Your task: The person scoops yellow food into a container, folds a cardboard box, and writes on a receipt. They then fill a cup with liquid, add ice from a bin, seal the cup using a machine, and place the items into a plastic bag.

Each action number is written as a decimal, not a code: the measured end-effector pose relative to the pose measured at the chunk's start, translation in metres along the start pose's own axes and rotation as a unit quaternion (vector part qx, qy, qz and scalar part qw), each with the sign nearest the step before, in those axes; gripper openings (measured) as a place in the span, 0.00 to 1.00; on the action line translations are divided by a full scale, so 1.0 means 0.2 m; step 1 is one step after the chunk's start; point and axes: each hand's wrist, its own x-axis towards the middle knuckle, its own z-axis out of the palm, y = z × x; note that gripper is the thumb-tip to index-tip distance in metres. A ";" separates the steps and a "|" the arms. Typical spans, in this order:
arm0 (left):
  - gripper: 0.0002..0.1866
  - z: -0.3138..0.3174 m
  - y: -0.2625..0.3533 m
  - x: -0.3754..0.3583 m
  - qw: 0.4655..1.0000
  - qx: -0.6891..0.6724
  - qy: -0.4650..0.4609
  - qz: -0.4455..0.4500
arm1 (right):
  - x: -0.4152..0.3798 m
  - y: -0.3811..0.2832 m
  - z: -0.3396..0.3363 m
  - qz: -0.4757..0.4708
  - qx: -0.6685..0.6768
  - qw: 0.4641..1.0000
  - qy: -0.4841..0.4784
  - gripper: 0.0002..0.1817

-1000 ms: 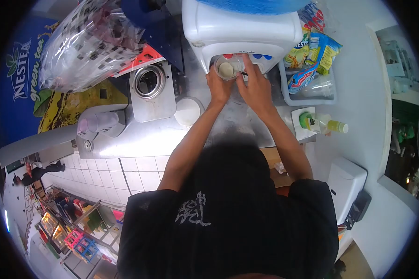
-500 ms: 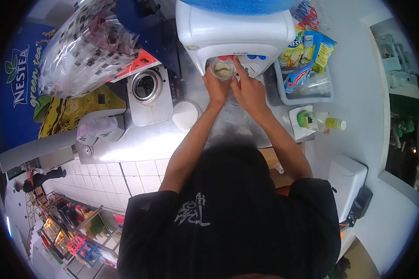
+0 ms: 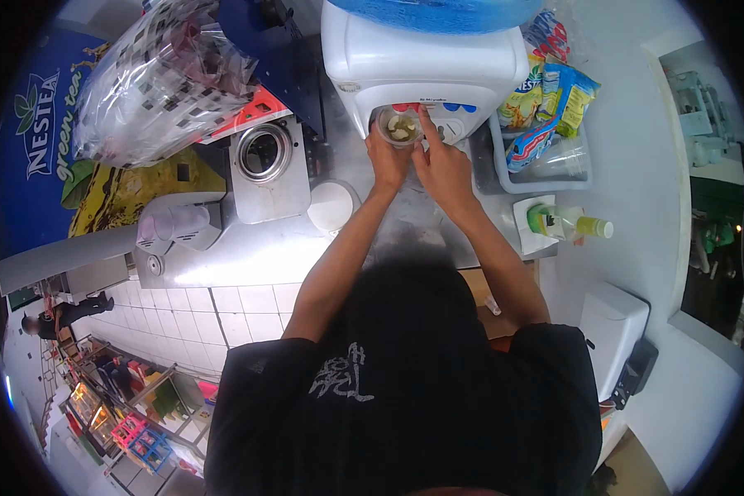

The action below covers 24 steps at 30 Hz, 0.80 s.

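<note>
My left hand is wrapped round a clear cup under the red tap of a white water dispenser. Pale pieces in some liquid show inside the cup. Beside it, my right hand has its index finger stretched up to the red tap. The other fingers of that hand are bent, with the thumb near the cup. Two blue taps sit to the right of the red one. A round white lid lies on the metal counter, left of my forearms.
A grey tray with packets and clear cups stands right of the dispenser, with a bottle nearer me. On the left are a metal canister opening, a plastic bag and a NESTEA box. A person stands far left.
The pale pieces in the cup are more spread out and the liquid looks darker. The view has shifted slightly; both hands keep their places at the dispenser.
</note>
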 end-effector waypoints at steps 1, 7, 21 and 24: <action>0.32 0.00 0.00 0.00 1.000 0.000 0.001 0.000 | 0.00 0.00 0.00 -0.005 0.004 1.000 0.008 0.37; 0.35 0.01 -0.02 0.00 0.995 -0.071 -0.045 -0.048 | 0.00 0.00 -0.01 0.001 0.003 1.000 0.005 0.37; 0.33 -0.01 0.02 0.01 1.000 0.025 -0.011 0.001 | -0.01 0.01 -0.02 -0.001 -0.001 1.000 -0.004 0.39; 0.32 -0.01 0.01 0.01 1.000 -0.027 -0.010 -0.005 | -0.01 0.01 -0.02 0.003 -0.003 1.000 -0.009 0.39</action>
